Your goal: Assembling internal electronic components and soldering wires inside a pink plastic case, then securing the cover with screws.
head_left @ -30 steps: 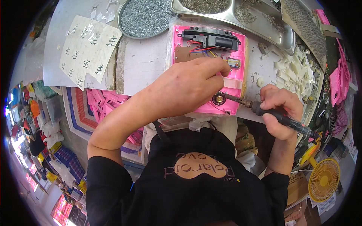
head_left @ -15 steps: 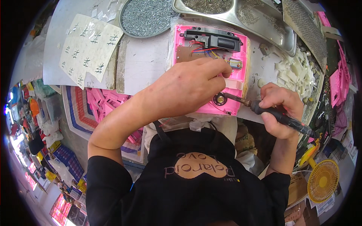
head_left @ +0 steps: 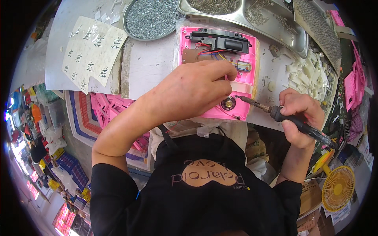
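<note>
A soldering iron with a black handle is gripped in my right hand. Its thin dark tip points left and hovers over or rests at the right edge of a small round speaker; contact cannot be made out. That speaker sits in the near part of an open pink plastic case. My left hand reaches across the case, its fingers curled and pressed together above the speaker. Whatever they pinch is hidden. Farther back in the case are a black plastic part, coloured wires and a brown board.
Behind the case stand a round tray of screws and a metal compartment tray. White plastic pieces are heaped at right. A marked paper sheet lies at left, above a bin of pink parts. A yellow fan stands lower right.
My right hand and the soldering iron have shifted right, drawing the tip back from the speaker's middle. The case and my left hand have moved slightly left.
</note>
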Action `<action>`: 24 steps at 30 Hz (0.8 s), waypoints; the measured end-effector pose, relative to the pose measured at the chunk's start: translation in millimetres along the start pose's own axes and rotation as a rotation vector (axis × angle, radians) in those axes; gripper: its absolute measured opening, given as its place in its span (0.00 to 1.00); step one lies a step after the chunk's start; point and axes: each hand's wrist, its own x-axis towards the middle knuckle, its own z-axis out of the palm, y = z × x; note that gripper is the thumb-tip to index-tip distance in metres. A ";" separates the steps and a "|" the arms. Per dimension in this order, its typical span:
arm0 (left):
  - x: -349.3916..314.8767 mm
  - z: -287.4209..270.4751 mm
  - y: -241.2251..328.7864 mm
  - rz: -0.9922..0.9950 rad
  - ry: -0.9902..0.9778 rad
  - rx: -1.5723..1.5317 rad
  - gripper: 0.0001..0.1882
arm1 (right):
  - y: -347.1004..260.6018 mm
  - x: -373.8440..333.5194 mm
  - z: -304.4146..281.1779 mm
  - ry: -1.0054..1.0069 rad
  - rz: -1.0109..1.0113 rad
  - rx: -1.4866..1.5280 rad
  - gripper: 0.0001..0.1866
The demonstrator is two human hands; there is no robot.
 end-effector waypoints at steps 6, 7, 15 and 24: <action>2.0 -0.5 4.6 -0.019 -0.014 0.032 0.07 | 6.0 1.5 1.5 -0.027 -0.012 -0.021 0.14; 2.4 -0.2 4.9 -0.017 -0.015 0.041 0.08 | 5.5 1.8 1.0 -0.038 0.004 -0.019 0.14; 5.8 -3.8 5.7 -0.018 -0.081 0.067 0.08 | 5.7 3.1 5.0 -0.044 0.045 -0.017 0.13; 10.9 -8.7 8.8 -0.036 -0.143 0.091 0.06 | 5.5 5.8 4.4 -0.073 0.051 -0.041 0.13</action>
